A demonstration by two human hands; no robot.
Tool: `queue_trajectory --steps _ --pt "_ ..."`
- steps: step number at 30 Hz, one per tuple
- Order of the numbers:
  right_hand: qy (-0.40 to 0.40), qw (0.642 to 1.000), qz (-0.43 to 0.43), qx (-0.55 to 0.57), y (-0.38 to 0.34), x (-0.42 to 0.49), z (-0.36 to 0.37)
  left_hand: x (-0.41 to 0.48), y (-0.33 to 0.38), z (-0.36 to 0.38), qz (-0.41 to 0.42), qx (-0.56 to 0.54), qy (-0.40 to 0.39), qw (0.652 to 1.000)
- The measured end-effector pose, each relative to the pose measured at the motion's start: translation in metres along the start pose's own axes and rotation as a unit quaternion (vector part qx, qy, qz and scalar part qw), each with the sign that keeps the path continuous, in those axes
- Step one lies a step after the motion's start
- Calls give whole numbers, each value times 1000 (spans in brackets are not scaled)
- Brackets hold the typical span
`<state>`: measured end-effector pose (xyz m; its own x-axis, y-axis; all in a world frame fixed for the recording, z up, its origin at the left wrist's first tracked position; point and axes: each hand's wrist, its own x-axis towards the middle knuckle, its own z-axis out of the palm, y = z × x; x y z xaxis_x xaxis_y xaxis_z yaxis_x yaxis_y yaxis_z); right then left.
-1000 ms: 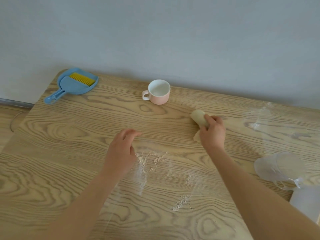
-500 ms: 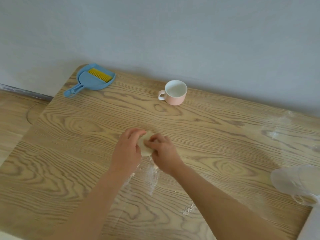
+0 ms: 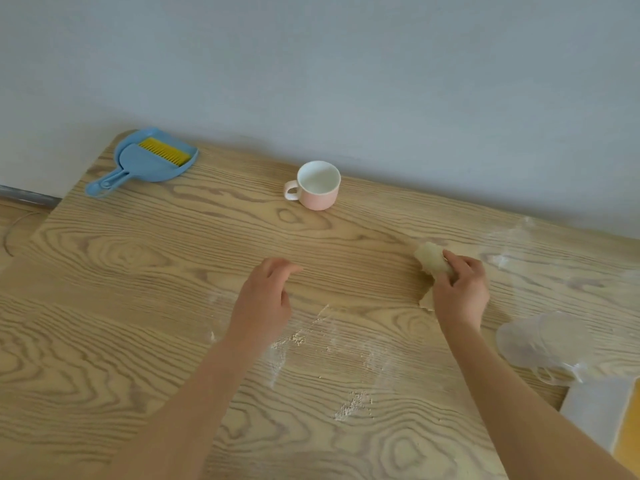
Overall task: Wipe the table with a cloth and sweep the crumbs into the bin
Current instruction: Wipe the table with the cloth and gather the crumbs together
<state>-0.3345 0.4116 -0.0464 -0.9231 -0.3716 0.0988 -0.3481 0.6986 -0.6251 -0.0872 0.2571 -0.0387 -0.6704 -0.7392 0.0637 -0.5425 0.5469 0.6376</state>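
A wood-grain table [image 3: 145, 258] fills the view. My right hand [image 3: 459, 292] presses a crumpled cream cloth [image 3: 431, 258] onto it at the right of centre. My left hand [image 3: 265, 299] rests on the table's middle, fingers loosely curled, holding nothing. Pale crumbs [image 3: 353, 405] and white powder streaks [image 3: 298, 339] lie between and in front of my arms. More white smears [image 3: 502, 259] mark the wood right of the cloth. A blue dustpan with a yellow-bristled brush [image 3: 152, 161] lies at the far left corner. No bin is in view.
A pink mug [image 3: 317, 185] stands near the wall at the back centre. A clear plastic jug [image 3: 543, 344] lies on its side at the right edge. A white and yellow object [image 3: 609, 414] shows at the lower right. Floor shows beyond the table's left edge.
My right hand has swept the cloth from beside my left hand out to the right. Crumbs near my left hand have shifted. My left hand stays in the middle.
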Motion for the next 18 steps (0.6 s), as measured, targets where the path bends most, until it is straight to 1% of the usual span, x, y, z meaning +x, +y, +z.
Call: queue_trajectory --steps 3,5,7,9,12,14,16,18 --pt "-35 995 31 -84 19 -7 1 0 4 6 7 6 -7 1000" --pt "-58 993 28 -102 19 -19 6 -1 5 7 8 7 -12 1000" --pt "-80 993 4 -83 8 -35 15 -4 4 6 3 7 -12 1000" --pt "-112 991 -46 -54 -9 -57 25 -6 3 3 -6 6 -18 1000" --pt "-187 973 -131 21 -39 -95 46 -8 2 -4 -14 12 -21 1000" --pt "-221 958 -167 74 -58 -109 56 -7 0 -11 -17 21 -15 1000" --pt "-205 956 -179 107 -76 -104 60 -7 -7 -23 -22 24 -12 999" --pt "-162 965 -166 126 -87 -81 58 -6 -16 -35 -28 20 -7 999"
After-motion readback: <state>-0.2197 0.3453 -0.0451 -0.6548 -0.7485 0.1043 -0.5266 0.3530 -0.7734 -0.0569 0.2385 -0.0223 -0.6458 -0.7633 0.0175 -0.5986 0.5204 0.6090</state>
